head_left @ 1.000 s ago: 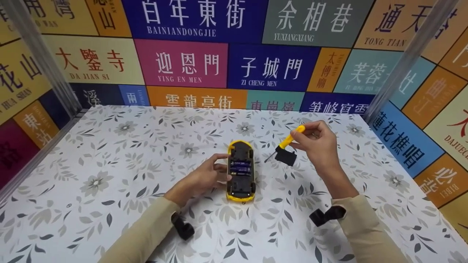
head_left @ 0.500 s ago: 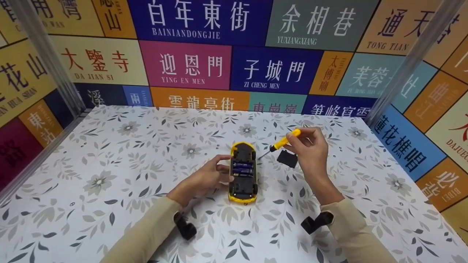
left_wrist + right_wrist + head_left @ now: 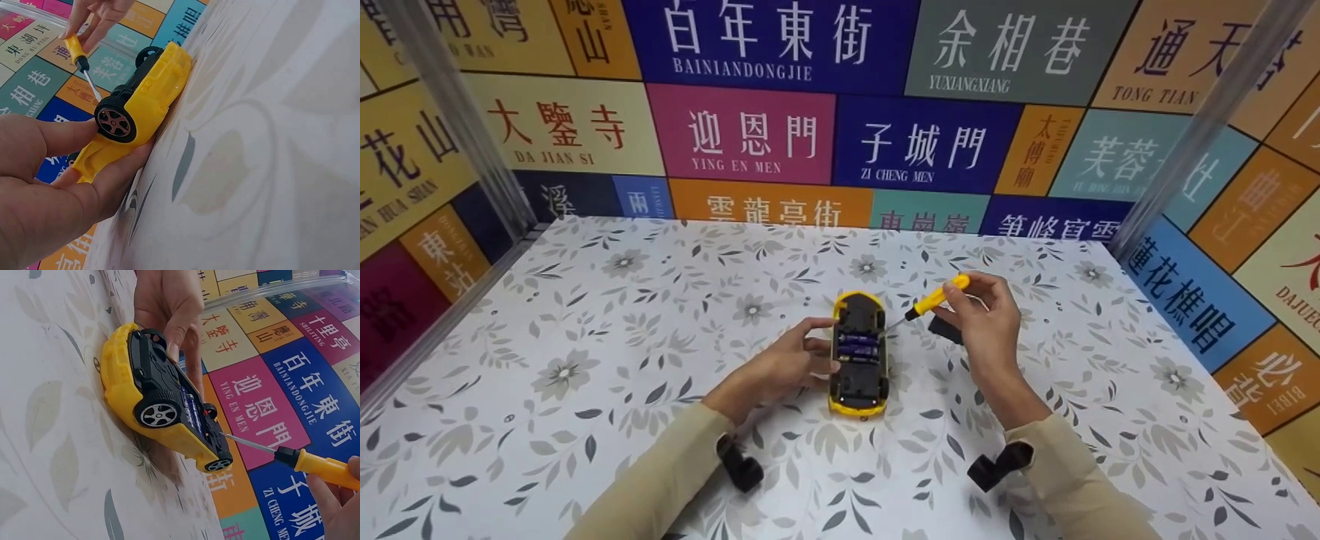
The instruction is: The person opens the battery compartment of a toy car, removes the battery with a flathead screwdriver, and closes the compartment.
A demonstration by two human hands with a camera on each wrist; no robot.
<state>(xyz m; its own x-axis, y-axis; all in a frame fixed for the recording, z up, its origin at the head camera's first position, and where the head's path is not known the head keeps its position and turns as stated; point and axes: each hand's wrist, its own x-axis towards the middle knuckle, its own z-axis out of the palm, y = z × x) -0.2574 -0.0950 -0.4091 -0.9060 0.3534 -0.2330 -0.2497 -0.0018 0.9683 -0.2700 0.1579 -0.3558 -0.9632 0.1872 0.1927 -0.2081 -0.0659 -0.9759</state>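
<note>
Toy car (image 3: 857, 381) is upside down in the middle of the tabletop (image 3: 690, 292), with its black underside facing up. Whether its whole roof rests there cannot be seen. Its long axis runs nearly straight away from the person; which end is the front, I cannot tell. The body is of yellow plastic, smooth and rounded at both ends, and the underside is matt black with raised shapes. The wheels (image 3: 159, 415) have black ribbed tyres with five-spoked rims. Across the open compartment, at right angles to the car's length, lie dark blue, shiny cylindrical batteries (image 3: 858, 345).

The left hand (image 3: 791, 362) grips the car from its left side, thumb and fingers apart along the edge. The right hand (image 3: 990, 311) pinches with its fingertips the yellow handle of a screwdriver (image 3: 939, 297). This tool slants, handle end higher, and its thin metal shaft points down and left to the far part of the car's right side. I cannot tell if the tip touches. A flat black cover (image 3: 944, 328) is partly hidden by the right hand.
</note>
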